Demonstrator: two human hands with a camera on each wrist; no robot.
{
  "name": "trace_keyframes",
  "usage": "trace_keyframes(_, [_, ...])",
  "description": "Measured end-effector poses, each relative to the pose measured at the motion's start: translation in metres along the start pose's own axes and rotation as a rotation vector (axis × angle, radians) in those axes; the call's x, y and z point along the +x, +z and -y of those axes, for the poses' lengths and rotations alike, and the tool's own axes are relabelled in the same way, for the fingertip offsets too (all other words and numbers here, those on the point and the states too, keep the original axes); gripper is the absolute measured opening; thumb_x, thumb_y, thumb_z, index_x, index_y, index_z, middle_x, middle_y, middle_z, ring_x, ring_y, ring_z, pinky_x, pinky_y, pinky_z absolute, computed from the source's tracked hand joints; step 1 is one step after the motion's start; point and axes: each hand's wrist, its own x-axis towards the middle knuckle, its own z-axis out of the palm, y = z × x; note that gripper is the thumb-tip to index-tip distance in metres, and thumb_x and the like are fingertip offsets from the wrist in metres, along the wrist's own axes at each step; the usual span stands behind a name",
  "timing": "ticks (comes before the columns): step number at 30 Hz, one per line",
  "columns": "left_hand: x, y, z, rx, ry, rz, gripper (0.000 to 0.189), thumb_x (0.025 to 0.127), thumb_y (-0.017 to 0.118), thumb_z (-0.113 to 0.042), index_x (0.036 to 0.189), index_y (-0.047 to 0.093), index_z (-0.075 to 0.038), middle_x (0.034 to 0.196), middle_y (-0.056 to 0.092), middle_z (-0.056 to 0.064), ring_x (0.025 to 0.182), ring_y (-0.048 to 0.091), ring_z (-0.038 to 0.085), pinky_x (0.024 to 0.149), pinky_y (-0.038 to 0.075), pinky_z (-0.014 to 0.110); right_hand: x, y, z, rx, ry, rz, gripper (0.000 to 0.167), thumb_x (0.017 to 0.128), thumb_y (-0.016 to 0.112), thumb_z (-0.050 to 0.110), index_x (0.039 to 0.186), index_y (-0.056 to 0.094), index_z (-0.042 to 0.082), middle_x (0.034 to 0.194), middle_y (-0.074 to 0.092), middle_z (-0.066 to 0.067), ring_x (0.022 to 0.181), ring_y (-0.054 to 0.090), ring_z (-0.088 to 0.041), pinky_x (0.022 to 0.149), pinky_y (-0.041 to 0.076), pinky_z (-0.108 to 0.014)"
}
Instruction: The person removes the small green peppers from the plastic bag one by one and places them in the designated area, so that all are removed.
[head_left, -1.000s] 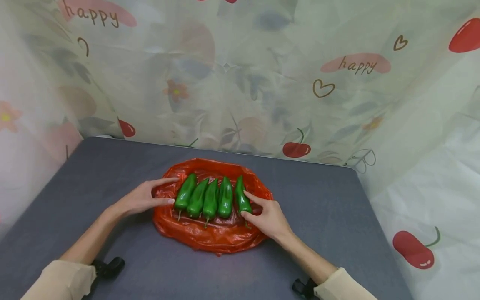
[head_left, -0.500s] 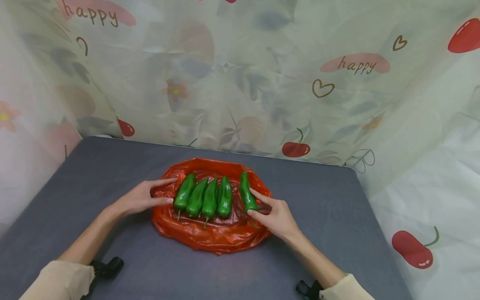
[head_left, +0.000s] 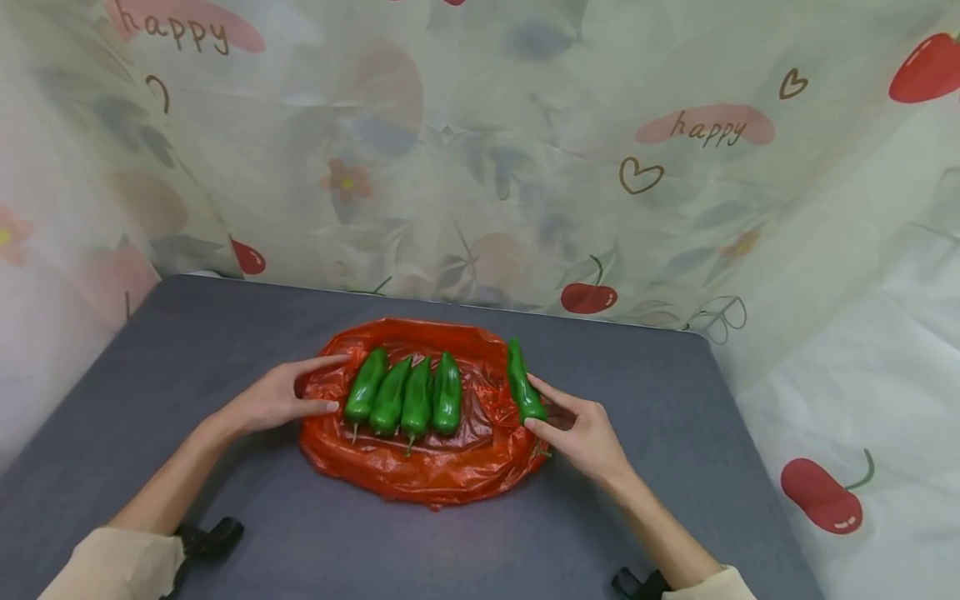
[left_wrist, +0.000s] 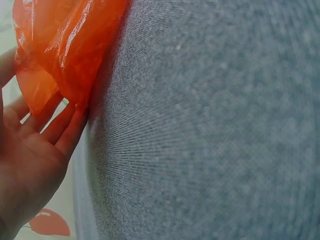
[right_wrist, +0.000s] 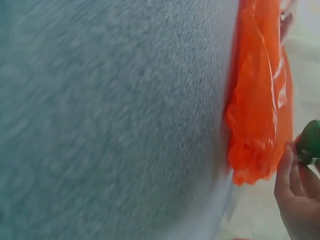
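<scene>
A glossy green pepper (head_left: 524,385) is pinched between the thumb and fingers of my right hand (head_left: 583,429) over the right rim of an open red plastic bag (head_left: 442,479). Its upper end points away from me; a thin stem shows at the near end. Several more green peppers (head_left: 417,400) lie side by side inside the bag. At the bag's left rim, my left hand (head_left: 268,398) holds the plastic, with thumb and index finger spread apart. The left wrist view shows red plastic (left_wrist: 82,55) covering some fingertips. Only the pepper's end (right_wrist: 310,142) appears in the right wrist view.
A grey cloth-covered table (head_left: 450,546) lies under the bag. Behind it hangs a printed curtain (head_left: 450,167) with cherries, hearts and lettering. Black wrist straps (head_left: 213,540) sit at both sleeve cuffs.
My right hand has carried the pepper rightward from the bag's inside to its right rim, widening the gap to the other peppers. My left hand stays at the left rim.
</scene>
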Motion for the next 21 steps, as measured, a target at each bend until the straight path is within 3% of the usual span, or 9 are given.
trace_keyframes(5, [0.0,-0.001,0.0,-0.001,-0.007,0.007,0.069,0.09,0.074,-0.036,0.151,0.045,-0.019,0.138,0.054,0.022,0.097,0.058,0.022,0.082,0.051,0.034,-0.003,-0.012,-0.009,-0.006,0.015,-0.028,0.054,0.09,0.076,0.022,0.141,0.058,0.025,0.119,0.068,-0.016,0.095,0.071,-0.022,0.074,0.056,-0.028])
trace_keyframes(12, [-0.001,-0.001,0.0,0.0,-0.014,0.012,0.067,0.091,0.072,-0.036,0.15,0.046,-0.019,0.136,0.056,0.02,0.095,0.058,0.022,0.08,0.05,0.033,-0.007,-0.027,-0.01,-0.048,0.044,-0.071,0.055,0.089,0.076,0.019,0.141,0.058,0.024,0.112,0.07,-0.016,0.091,0.071,-0.028,0.069,0.056,-0.028])
trace_keyframes(17, [-0.003,-0.003,-0.001,-0.02,-0.01,0.013,0.068,0.091,0.074,-0.033,0.151,0.045,-0.02,0.137,0.055,0.021,0.097,0.058,0.022,0.082,0.05,0.032,-0.009,-0.035,0.001,-0.066,0.053,-0.088,0.055,0.09,0.075,0.012,0.142,0.056,0.012,0.11,0.07,-0.021,0.091,0.07,-0.036,0.068,0.055,-0.028])
trace_keyframes(21, [-0.003,-0.004,-0.001,-0.039,-0.009,0.018,0.07,0.089,0.076,-0.03,0.151,0.045,-0.02,0.135,0.055,0.02,0.094,0.058,0.023,0.077,0.049,0.03,-0.009,-0.04,0.01,-0.096,0.06,-0.098,0.054,0.09,0.073,0.008,0.141,0.055,0.005,0.11,0.069,-0.022,0.091,0.07,-0.033,0.069,0.055,-0.027])
